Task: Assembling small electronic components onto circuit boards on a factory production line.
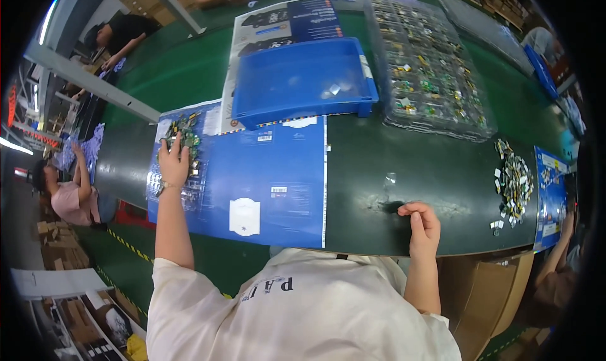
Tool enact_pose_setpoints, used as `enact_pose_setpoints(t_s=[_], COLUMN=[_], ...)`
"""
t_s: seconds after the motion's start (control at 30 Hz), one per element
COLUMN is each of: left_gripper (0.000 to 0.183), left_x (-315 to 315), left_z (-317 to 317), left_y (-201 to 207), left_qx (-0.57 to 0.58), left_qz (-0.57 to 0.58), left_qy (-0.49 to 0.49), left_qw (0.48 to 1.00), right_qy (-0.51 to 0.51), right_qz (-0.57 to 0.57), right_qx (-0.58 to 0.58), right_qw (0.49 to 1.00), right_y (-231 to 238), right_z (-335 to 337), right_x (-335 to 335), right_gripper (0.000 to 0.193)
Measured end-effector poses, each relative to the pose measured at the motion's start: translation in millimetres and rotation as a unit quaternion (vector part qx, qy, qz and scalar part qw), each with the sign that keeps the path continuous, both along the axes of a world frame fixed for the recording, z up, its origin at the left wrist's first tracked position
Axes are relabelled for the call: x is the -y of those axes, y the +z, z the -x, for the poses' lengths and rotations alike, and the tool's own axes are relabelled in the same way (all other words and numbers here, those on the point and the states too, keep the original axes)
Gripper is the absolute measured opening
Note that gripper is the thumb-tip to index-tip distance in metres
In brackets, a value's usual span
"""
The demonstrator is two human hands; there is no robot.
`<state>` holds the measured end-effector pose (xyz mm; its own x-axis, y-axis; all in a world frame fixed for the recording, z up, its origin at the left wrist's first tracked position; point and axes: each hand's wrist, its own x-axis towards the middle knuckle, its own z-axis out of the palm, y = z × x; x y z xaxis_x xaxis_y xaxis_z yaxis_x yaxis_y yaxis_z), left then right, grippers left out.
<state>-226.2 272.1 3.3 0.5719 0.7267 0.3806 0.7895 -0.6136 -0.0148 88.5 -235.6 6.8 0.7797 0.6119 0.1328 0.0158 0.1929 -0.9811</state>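
My left hand (173,165) reaches over a heap of small green and dark circuit-board pieces (189,128), its fingers stretched out and apart, the tips touching the heap. The pieces lie at the far end of a clear plastic tray (192,193), on a blue printed sheet (265,165). Near the table's front edge, my right hand (425,227) is closed, thumb against curled fingers. A small dark bit may show at its fingertips, too small to name. Just beyond it, a small clear piece (391,178) lies on the dark green mat.
A blue bin (297,77) with a few small pale pieces stands ahead. Right of it are stacked clear compartment trays (435,77) full of small parts. A pile of small metal-and-white pieces (514,184) lies at the right. Other people work around the table; a metal post rises at left.
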Motion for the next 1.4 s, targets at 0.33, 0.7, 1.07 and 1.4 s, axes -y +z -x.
enact_pose_setpoints(t_s=[0.33,0.7,1.07,1.4], left_gripper=[0.049,0.037,0.024,0.052], left_x=[59,160,186,295], left_z=[-67,-127,-127,-230], left_y=[57,59,52,67], left_qx=[0.175,0.24,0.266,0.122], left_qz=[0.067,0.352,0.444,0.516], left_qy=[-0.138,-0.279,-0.259,-0.459], left_qw=[0.973,0.861,0.815,0.713], right_qy=[-0.314,-0.441,-0.254,-0.233], right_qz=[0.223,0.592,0.496,0.483], right_qx=[0.346,0.178,0.437,0.386], right_qw=[0.855,0.651,0.706,0.751], right_y=[7,0,-2,25], right_z=[-104,-241,-186,-76], right_x=[74,167,120,48], right_gripper=[0.023,0.085,0.047,0.078])
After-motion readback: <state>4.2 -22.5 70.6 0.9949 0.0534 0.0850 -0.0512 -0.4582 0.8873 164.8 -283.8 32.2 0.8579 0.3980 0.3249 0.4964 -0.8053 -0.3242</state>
